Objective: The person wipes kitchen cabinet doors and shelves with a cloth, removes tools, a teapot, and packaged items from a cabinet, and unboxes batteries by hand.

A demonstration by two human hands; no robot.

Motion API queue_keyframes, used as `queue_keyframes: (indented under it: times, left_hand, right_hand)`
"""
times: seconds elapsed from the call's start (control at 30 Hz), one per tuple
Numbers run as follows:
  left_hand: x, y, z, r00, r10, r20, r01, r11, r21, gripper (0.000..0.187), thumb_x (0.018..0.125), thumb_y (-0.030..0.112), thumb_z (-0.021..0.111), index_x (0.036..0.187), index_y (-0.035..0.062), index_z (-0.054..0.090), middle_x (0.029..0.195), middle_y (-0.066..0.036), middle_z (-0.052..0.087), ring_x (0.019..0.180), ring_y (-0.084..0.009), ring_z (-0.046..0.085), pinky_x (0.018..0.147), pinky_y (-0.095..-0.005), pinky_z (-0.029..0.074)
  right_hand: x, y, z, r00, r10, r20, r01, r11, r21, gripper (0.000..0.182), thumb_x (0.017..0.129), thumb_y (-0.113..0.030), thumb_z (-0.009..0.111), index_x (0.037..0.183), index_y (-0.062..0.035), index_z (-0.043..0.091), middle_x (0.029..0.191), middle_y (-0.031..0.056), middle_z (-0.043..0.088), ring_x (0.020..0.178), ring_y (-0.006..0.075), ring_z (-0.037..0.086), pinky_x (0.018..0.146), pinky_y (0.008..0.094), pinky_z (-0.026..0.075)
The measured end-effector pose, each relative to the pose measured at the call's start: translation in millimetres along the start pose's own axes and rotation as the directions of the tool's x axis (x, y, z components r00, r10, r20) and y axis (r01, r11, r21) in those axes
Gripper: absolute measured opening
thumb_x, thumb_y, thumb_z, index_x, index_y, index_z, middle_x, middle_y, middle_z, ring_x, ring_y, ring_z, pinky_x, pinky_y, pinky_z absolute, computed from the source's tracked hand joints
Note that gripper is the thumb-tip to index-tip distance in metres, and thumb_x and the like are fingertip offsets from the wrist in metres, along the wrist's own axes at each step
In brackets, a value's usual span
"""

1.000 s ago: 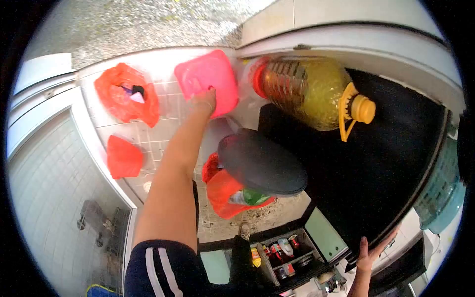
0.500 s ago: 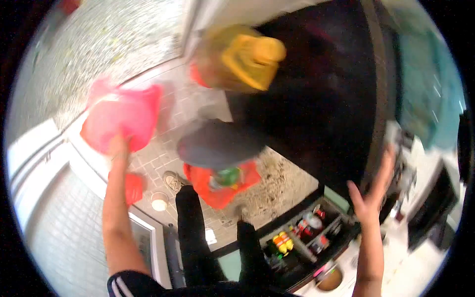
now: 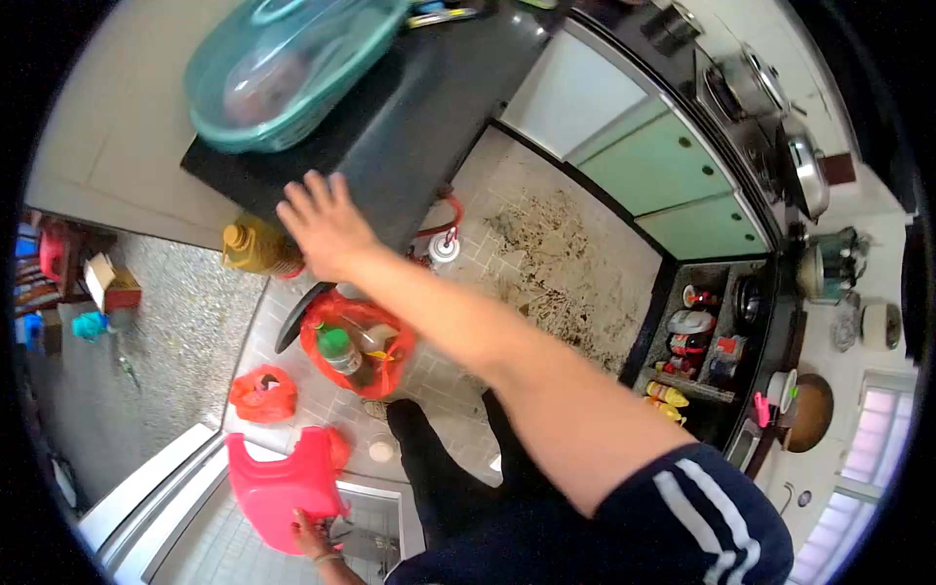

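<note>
A pink plastic stool [image 3: 278,492] is in my left hand [image 3: 310,536] at the lower left, the fingers closed on its edge. My right arm reaches across the view, and my right hand [image 3: 331,232] is spread open with nothing in it, near the corner of the dark countertop [image 3: 390,146]. Close by that hand, a large bottle of yellow oil [image 3: 255,246] stands below the counter edge. Under the right forearm lies an open red plastic bag [image 3: 317,366] holding a green-capped bottle [image 3: 336,346] and other items.
On the counter sits a teal plastic basket [image 3: 210,107]. A smaller red bag [image 3: 263,393] and a white cup-like item [image 3: 381,449] are on the tiled floor. Dark dirt [image 3: 556,273] covers part of that floor. An open drawer [image 3: 717,395] with bottles juts out at right.
The view has turned, bringing the counter and basket to the upper left. My right hand has swung across to the counter corner. The stool, still in my left hand, now appears lower.
</note>
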State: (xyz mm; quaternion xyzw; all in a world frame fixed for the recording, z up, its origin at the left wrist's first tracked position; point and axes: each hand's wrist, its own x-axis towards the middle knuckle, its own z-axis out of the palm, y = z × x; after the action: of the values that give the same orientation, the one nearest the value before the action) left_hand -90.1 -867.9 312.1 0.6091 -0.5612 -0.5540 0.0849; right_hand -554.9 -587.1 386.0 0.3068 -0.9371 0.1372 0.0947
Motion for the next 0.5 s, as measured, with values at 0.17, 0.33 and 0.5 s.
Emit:
queue_keyframes:
  times: [0.17, 0.33, 0.5]
  left_hand:
    - [-118.9, -41.7, 1.6, 1.0, -0.023, -0.002, 0.023, 0.989, 0.146, 0.037, 0.077, 0.037, 0.062, 0.084, 0.0046, 0.045, 0.052, -0.003, 0.047, 0.039, -0.0111, 0.043, 0.033, -0.0221, 0.029]
    - [-187.3, -75.6, 6.9, 0.975, -0.163, -0.153, 0.201, 0.941, 0.274, 0.04, 0.076, 0.038, 0.063, 0.083, 0.0032, 0.044, 0.048, -0.004, 0.045, 0.037, -0.0138, 0.044, 0.032, -0.025, 0.031]
    - [-234.9, -107.5, 36.7, 0.955, -0.282, -0.088, 0.283, 0.788, 0.546, 0.033, 0.077, 0.029, 0.063, 0.082, -0.0012, 0.052, 0.054, -0.012, 0.054, 0.039, -0.0189, 0.049, 0.035, -0.0295, 0.036]
  right_hand:
    - [-179.1, -9.0, -27.2, 0.968, -0.241, -0.07, 0.222, 0.693, 0.686, 0.041, 0.078, -0.01, 0.045, 0.118, -0.004, 0.042, 0.125, 0.0184, 0.038, 0.108, 0.0343, 0.043, 0.087, 0.0458, 0.036]
    - [-458.1, 122.7, -118.0, 0.463, -0.017, 0.886, -0.557, 0.772, 0.306, 0.044, 0.077, -0.01, 0.047, 0.12, -0.0138, 0.045, 0.104, 0.0149, 0.056, 0.09, 0.0318, 0.055, 0.071, 0.041, 0.046]
    - [-659.0, 303.0, -195.9, 0.017, 0.527, 0.85, -0.611, 0.678, -0.408, 0.042, 0.074, -0.019, 0.053, 0.115, -0.0076, 0.051, 0.098, 0.0184, 0.058, 0.091, 0.0339, 0.055, 0.078, 0.0395, 0.045]
